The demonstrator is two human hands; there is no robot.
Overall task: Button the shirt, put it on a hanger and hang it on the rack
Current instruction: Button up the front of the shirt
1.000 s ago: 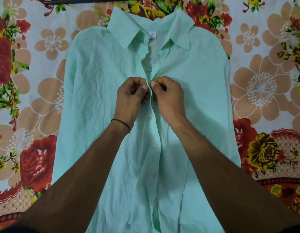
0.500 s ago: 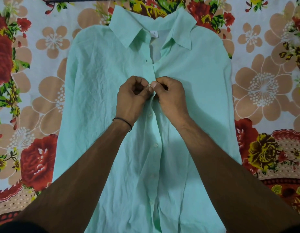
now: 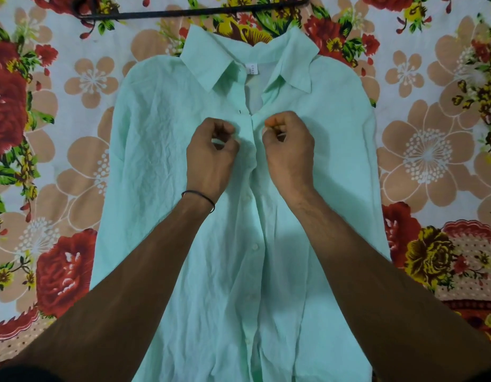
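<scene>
Step 1, buttoning, looks nearly complete: the shirt [image 3: 167, 166] lies flat on the bedsheet [image 3: 426, 150], with the left hand [image 3: 211, 158] and right hand [image 3: 289, 153] curled beside its button row, grip on cloth indeterminable; next, fasten the open neck or fetch the hanger [image 3: 197, 12].

Curled fingers [image 3: 277, 119] hide any grip — shirt [image 3: 161, 150] cropped below.

white neck label [image 3: 251, 69] inside my shirt [image 3: 167, 150] collar, faint grey lettering, too small for me to read
</scene>
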